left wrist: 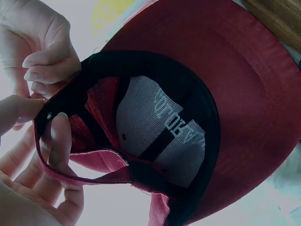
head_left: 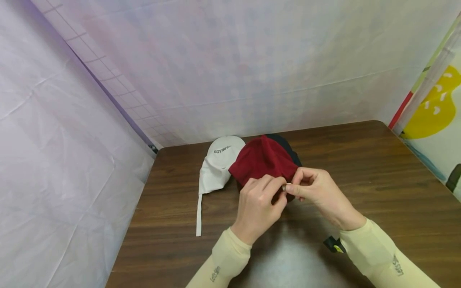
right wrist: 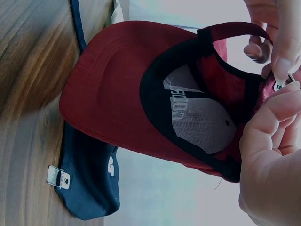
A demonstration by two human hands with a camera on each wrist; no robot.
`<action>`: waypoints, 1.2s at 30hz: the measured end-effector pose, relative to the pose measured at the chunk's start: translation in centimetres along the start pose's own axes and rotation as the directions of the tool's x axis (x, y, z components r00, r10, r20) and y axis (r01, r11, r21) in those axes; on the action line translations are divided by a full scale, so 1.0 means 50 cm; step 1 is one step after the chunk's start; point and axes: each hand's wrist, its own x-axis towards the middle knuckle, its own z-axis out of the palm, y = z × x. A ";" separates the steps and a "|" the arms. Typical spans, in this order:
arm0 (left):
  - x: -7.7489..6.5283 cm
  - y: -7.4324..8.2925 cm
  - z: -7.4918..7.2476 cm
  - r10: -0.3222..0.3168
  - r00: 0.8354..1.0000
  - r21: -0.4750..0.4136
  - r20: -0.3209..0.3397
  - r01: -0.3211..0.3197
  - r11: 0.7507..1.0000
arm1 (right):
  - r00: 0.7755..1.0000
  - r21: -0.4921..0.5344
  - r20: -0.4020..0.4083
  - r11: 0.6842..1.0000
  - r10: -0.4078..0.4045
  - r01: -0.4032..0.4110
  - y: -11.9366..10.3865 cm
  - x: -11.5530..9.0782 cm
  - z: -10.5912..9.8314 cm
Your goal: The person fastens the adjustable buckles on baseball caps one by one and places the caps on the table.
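Both hands are at the back strap of a dark red baseball cap, held over the table with its black sweatband and pale mesh lining showing in the wrist views. The left hand pinches the looped strap between thumb and fingers. Opposite it, the right hand pinches the strap end at a small metal buckle. A metal eyelet shows beside the left fingertip. Fingertips of the two hands nearly meet there, partly hiding the buckle.
A white cap lies to the left on the wooden table, its strap stretched toward the front. Behind the red cap is a navy cap with a metal clasp. A small black and yellow item lies by the right sleeve.
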 end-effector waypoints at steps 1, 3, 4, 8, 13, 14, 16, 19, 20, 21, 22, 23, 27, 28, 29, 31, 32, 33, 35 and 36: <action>0.000 0.000 0.000 0.000 1.000 -0.002 0.000 0.000 1.000 | 1.000 0.002 0.000 1.000 0.000 0.000 0.000 0.000 0.000; 0.000 0.000 0.000 0.000 1.000 -0.006 -0.001 0.000 1.000 | 1.000 0.008 0.001 1.000 -0.002 0.002 0.000 0.000 0.000; 0.000 -0.001 0.000 0.000 1.000 -0.007 -0.002 0.000 1.000 | 1.000 0.013 0.003 1.000 -0.002 0.002 0.000 0.000 0.000; 0.000 -0.002 -0.001 -0.007 1.000 -0.010 -0.002 0.007 1.000 | 1.000 0.019 0.003 1.000 0.000 0.000 -0.001 0.000 -0.001; -0.001 -0.004 -0.003 -0.016 1.000 -0.013 0.005 0.016 1.000 | 1.000 0.019 -0.005 1.000 0.006 -0.006 -0.001 0.000 -0.003; -0.001 -0.004 -0.003 -0.017 1.000 -0.013 0.006 0.017 1.000 | 1.000 0.018 -0.004 1.000 0.006 -0.006 -0.001 0.000 -0.003; -0.002 -0.005 -0.003 -0.019 1.000 -0.014 0.008 0.019 1.000 | 1.000 0.017 -0.003 1.000 0.005 -0.005 -0.001 0.001 -0.003; -0.002 -0.005 -0.004 -0.021 1.000 -0.014 0.009 0.021 1.000 | 1.000 0.014 -0.004 1.000 0.006 -0.006 -0.003 0.002 -0.003; -0.002 -0.005 -0.004 -0.022 1.000 -0.014 0.009 0.022 1.000 | 1.000 0.015 -0.006 1.000 0.007 -0.007 -0.003 0.002 -0.003; -0.003 -0.005 -0.004 -0.022 1.000 -0.014 0.009 0.022 1.000 | 1.000 0.015 -0.008 1.000 0.009 -0.009 -0.004 0.002 -0.003; -0.003 -0.005 -0.005 -0.023 1.000 -0.013 0.010 0.023 1.000 | 1.000 0.017 -0.010 1.000 0.010 -0.010 -0.004 0.003 -0.003; -0.003 -0.005 -0.005 -0.024 1.000 -0.012 0.011 0.024 1.000 | 1.000 0.018 -0.012 1.000 0.011 -0.011 -0.005 0.003 -0.002; -0.002 -0.005 -0.005 -0.026 1.000 -0.008 0.013 0.026 1.000 | 1.000 0.023 -0.016 1.000 0.017 -0.016 -0.007 0.003 -0.002; -0.002 -0.005 -0.005 -0.026 1.000 -0.008 0.013 0.026 1.000 | 1.000 0.025 -0.017 1.000 0.018 -0.017 -0.007 0.003 -0.002; -0.002 -0.005 -0.005 -0.026 1.000 -0.007 0.013 0.026 1.000 | 1.000 0.025 -0.017 1.000 0.019 -0.019 -0.007 0.003 -0.002; -0.003 -0.006 -0.005 -0.026 1.000 -0.007 0.012 0.027 1.000 | 1.000 0.028 -0.018 0.999 0.021 -0.021 -0.007 0.003 -0.002; -0.003 -0.006 -0.005 -0.026 1.000 -0.006 0.010 0.026 1.000 | 1.000 0.029 -0.019 0.999 0.023 -0.023 -0.006 0.003 -0.002; -0.003 -0.006 -0.005 -0.026 1.000 -0.005 0.008 0.026 1.000 | 1.000 0.029 -0.019 0.999 0.024 -0.024 -0.006 0.003 -0.002; -0.003 -0.007 -0.005 -0.025 1.000 -0.003 0.004 0.025 1.000 | 0.999 0.025 -0.020 0.999 0.025 -0.025 -0.006 0.003 -0.002; -0.003 -0.008 -0.005 -0.025 1.000 -0.003 0.002 0.025 1.000 | 0.999 0.022 -0.020 0.999 0.025 -0.024 -0.006 0.003 -0.002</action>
